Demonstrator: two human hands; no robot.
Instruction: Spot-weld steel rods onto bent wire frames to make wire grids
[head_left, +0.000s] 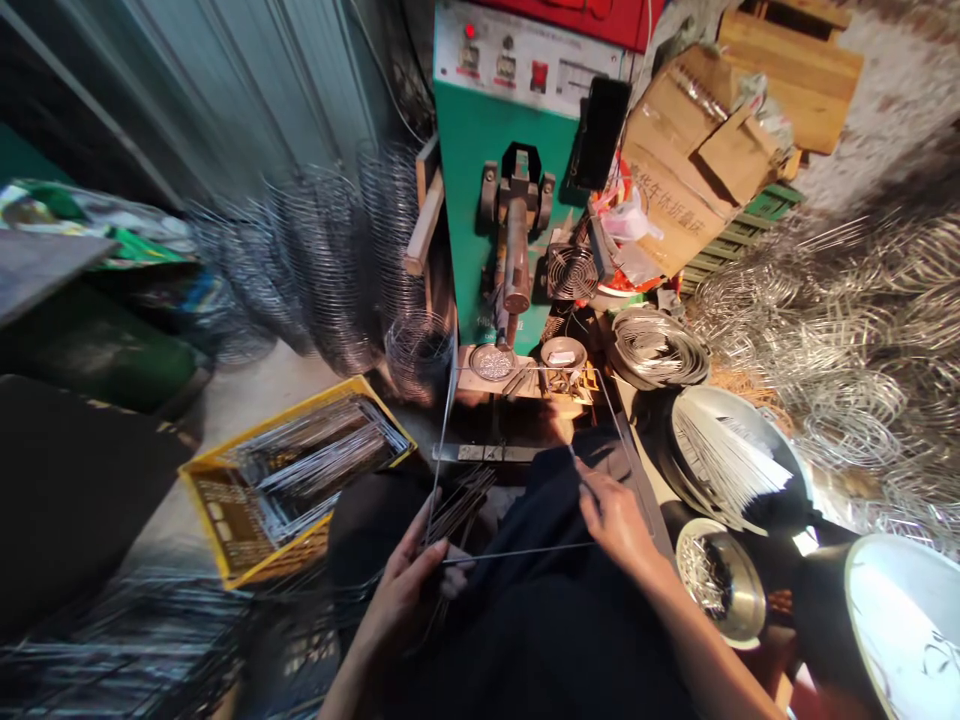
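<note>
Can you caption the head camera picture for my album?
Left hand holding a thin wire frame before a green machine.

A ribbed grey wall [300, 90] rises behind pale floor [279, 385].

Place: a metal-wire workshop
Machine: green steel cabinet [466, 200] with white switch panel [559, 45]
Stock: tall grey wire-ring stacks [326, 260], yellow plastic crate [201, 512] of metal rods [326, 460]

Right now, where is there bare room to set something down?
The floor patch between the yellow crate and wire coils looks bare, as does the floor strip left of the crate. Crowded: the ledge below the green machine, holding dishes, and the right side, where basins stand beside heaped wire rings.
</note>
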